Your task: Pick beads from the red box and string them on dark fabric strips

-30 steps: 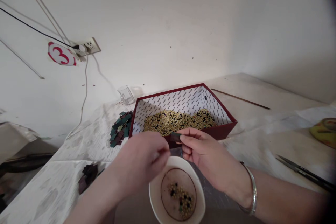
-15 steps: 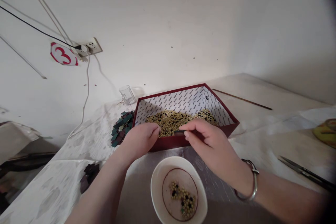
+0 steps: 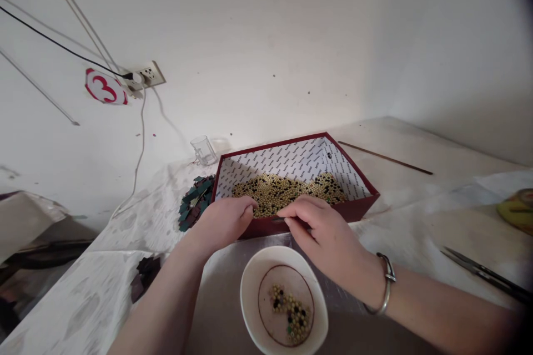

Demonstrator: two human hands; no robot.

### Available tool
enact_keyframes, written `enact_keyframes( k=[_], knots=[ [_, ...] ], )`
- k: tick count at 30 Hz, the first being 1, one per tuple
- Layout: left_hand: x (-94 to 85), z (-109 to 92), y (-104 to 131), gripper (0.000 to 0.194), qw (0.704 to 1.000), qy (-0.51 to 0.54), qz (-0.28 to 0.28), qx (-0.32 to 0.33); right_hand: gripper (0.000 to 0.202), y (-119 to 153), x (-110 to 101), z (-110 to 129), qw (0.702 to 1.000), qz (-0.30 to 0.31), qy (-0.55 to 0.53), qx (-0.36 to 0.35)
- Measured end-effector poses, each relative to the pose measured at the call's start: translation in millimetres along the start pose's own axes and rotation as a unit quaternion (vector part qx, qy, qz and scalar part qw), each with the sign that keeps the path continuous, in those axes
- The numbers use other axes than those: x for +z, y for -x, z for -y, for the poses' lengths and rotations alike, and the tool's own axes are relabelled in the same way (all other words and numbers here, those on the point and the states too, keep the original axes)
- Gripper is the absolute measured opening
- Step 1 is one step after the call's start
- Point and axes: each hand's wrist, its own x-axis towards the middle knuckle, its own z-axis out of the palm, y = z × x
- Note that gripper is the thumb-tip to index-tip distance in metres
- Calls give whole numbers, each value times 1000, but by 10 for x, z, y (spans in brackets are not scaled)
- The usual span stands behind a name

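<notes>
A dark red box [image 3: 291, 144] with a white printed lining holds many small gold and black beads [image 3: 283, 191]. Over its front left edge is my left hand [image 3: 227, 224], fingers curled closed; whatever may be in them is hidden. My right hand [image 3: 320, 233], a metal bracelet on its wrist, is at the box's front edge. Between its thumb and forefinger it pinches a small thin dark strip [image 3: 278, 219]. Below both hands stands a white bowl [image 3: 250, 294] with some gold, black and green beads [image 3: 293, 316] at its bottom.
Left of the box lie dark green and brown pieces [image 3: 195, 202] and a dark clump [image 3: 145, 274]. A glass mug [image 3: 204, 150] stands behind. On the right are a thin stick [image 3: 387, 157], black scissors [image 3: 483, 272] and a yellow object [image 3: 516, 211]. A wall socket [image 3: 150, 74] carries cables.
My right hand has shifted left and slightly down with the dark strip, closer to my left hand. My left hand has barely moved. The view has shifted slightly.
</notes>
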Motion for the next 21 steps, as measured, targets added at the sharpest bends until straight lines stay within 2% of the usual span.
enact_keyframes(
  k=[7,14,21],
  knots=[
    [-10,-15,6,34,1000,12,4,-11,17,-17,-45,-48,1000,-5,13,0],
    [-20,14,-21,33,999,45,10,-7,17,-88,-76,-145,999,-45,30,-2],
    [-126,55,-119,35,995,57,84,-2,16,-124,-59,-219,996,-81,21,-9]
  ],
)
